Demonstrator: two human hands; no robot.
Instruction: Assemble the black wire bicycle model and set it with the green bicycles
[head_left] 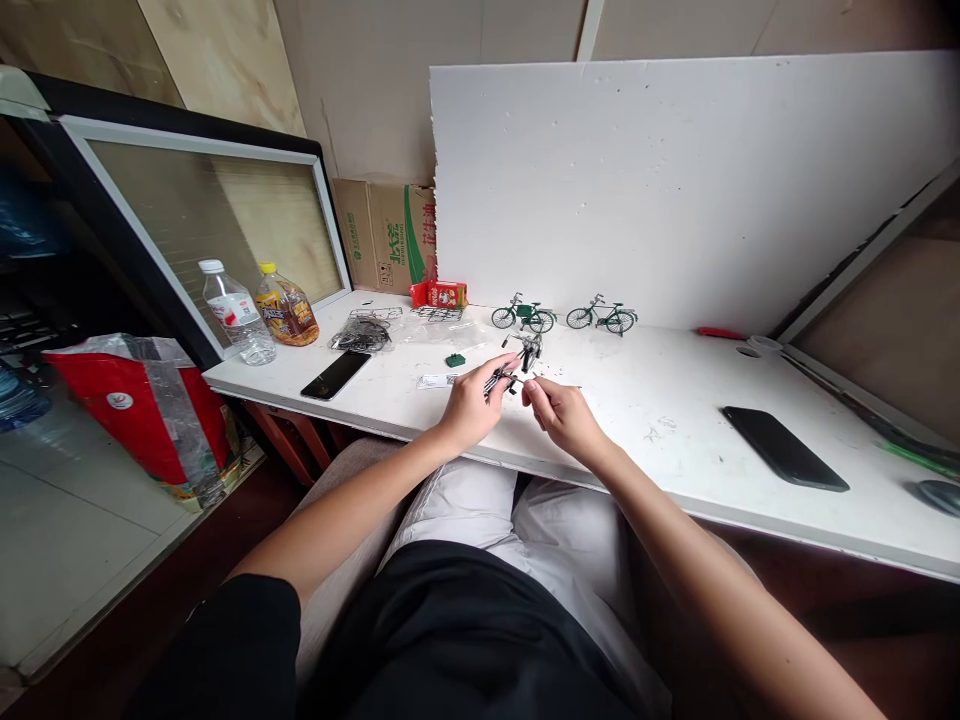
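My left hand [474, 402] is closed on a small black-and-silver model bicycle [530, 350], held tilted just above the white table. Its handlebar end points away from me, and part of the frame is hidden by my fingers. Close beside it, my right hand [559, 408] has thumb and index finger pinched together at the bicycle's near end. What sits between those fingertips is too small to make out. Beyond my hands stand two finished-looking green model bicycles, one on the left [523, 315] and one on the right [602, 315]. A small green part [455, 360] lies left of the held bicycle.
A phone [336, 374] lies left, near a plastic bag of dark parts [363, 333]. Two bottles, one clear [238, 315] and one amber [287, 308], stand farther left. Another phone [784, 447] lies right. A white panel [675, 190] rises behind; tiny dark bits are scattered nearby.
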